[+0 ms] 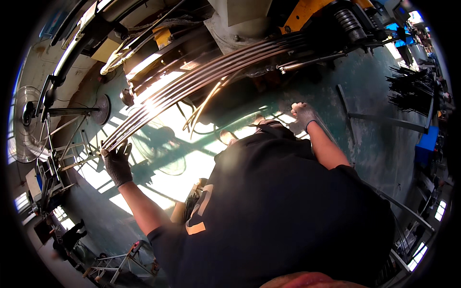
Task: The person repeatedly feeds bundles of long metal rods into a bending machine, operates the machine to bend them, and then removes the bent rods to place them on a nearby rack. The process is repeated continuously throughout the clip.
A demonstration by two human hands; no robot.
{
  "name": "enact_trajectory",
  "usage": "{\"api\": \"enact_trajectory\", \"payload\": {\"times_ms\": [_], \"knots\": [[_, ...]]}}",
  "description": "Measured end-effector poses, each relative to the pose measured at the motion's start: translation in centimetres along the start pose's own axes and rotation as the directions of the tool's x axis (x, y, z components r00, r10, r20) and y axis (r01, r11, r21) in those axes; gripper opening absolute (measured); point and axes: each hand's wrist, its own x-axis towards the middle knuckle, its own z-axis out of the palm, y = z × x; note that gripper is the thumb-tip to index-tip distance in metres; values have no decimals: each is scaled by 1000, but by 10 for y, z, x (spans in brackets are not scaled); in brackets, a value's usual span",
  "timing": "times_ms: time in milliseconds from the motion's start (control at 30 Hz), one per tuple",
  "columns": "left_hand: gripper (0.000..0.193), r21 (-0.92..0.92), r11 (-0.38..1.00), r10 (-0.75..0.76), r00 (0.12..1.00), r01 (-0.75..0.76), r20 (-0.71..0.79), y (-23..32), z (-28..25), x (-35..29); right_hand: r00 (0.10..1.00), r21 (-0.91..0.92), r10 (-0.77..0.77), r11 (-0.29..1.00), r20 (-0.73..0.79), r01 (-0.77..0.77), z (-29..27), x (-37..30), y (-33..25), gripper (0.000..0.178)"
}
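A bundle of long shiny metal rods [192, 84] arcs from the machine at the upper right down to the lower left. My left hand [116, 163], in a dark glove, is closed around the lower end of the bundle. My right hand [303, 115], in a grey glove, is held out over the green floor with its fingers curled; I cannot make out anything in it. My black shirt [278, 211] fills the lower middle and hides what is beneath it.
A yellow and grey machine [307, 14] stands at the top where the rods enter. A round fan [26, 125] and a metal frame rack [67, 149] stand on the left. Dark rods [408, 89] and a blue box [427, 144] lie on the right. Another person [72, 235] stands at the lower left.
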Motion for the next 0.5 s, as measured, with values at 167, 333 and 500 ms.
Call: {"api": "enact_trajectory", "payload": {"times_ms": [167, 333, 500], "knots": [[69, -190, 982, -10, 994, -11, -108, -14, -24, 9, 977, -98, -119, 986, 178, 138, -13, 13, -4, 6], [82, -378, 910, -38, 872, -172, -487, -33, 41, -27, 965, -60, -19, 998, 262, 35, 11, 20, 41, 14], [59, -526, 850, -326, 754, -31, -570, -158, 80, -65, 900, 243, -8, 964, 435, -109, -47, 67, 83, 42]]}}
